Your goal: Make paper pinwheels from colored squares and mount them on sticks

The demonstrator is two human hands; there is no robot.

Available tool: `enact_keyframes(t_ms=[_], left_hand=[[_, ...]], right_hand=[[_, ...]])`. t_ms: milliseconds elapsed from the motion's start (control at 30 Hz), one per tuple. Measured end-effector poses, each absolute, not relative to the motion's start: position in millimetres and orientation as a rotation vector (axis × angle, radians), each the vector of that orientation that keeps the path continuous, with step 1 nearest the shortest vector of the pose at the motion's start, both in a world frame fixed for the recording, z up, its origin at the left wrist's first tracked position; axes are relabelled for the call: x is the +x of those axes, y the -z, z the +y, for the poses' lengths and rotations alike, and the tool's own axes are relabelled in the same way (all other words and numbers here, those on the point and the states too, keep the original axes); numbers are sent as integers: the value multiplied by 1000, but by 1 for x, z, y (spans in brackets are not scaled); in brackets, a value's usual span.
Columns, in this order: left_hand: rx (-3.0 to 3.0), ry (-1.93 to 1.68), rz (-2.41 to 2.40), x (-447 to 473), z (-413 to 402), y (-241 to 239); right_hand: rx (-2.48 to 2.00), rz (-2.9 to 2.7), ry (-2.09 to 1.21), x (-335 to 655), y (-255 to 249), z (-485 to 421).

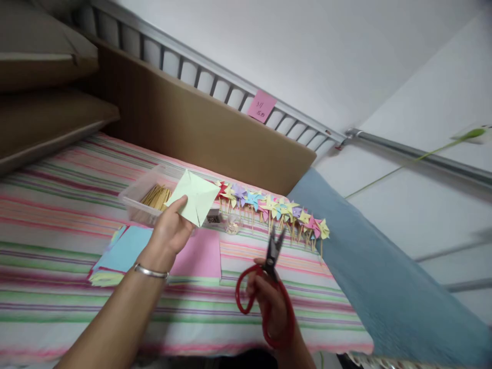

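Note:
Between the thumb and fingers of my left hand (171, 228) is a pale green square of paper (196, 197), with slits running in from its corners. My right hand (269, 302) has its fingers through the red handles of a pair of scissors (273, 256); the black blades point away from me and stand slightly apart. Paper and scissors are well apart from each other. Under my left hand lies a pink sheet (202, 253), and left of it a stack of coloured paper (125, 251) with light blue on top.
A clear plastic box (132, 205) holds wooden sticks (156, 196). Beside it are a small dark box (213, 217) and a round clear container (232, 224). A row of paper pinwheels (269, 205) lies along the back, before a cardboard panel (200, 123). Striped cloth (57, 215) covers the surface.

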State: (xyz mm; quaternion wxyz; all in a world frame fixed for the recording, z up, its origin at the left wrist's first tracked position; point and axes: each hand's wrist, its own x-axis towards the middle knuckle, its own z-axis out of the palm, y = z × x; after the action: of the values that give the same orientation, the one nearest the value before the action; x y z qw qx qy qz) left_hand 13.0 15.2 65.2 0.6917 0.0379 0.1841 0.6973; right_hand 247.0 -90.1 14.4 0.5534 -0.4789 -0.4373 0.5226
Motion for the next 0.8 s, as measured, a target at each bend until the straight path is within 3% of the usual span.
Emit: enact_keyframes(t_ms=[233,400,800], left_hand=[[121,-1697,565,-1,22,-69],[152,-1652,641,6,30,-62],[242,-1520,696,34,25,-50]], right_hand=[[-1061,-1414,-1427,169,-1,-47],[-1155,-1485,-1539,173,17,-50],[-1303,-1445,-1493,181,-5,-59]])
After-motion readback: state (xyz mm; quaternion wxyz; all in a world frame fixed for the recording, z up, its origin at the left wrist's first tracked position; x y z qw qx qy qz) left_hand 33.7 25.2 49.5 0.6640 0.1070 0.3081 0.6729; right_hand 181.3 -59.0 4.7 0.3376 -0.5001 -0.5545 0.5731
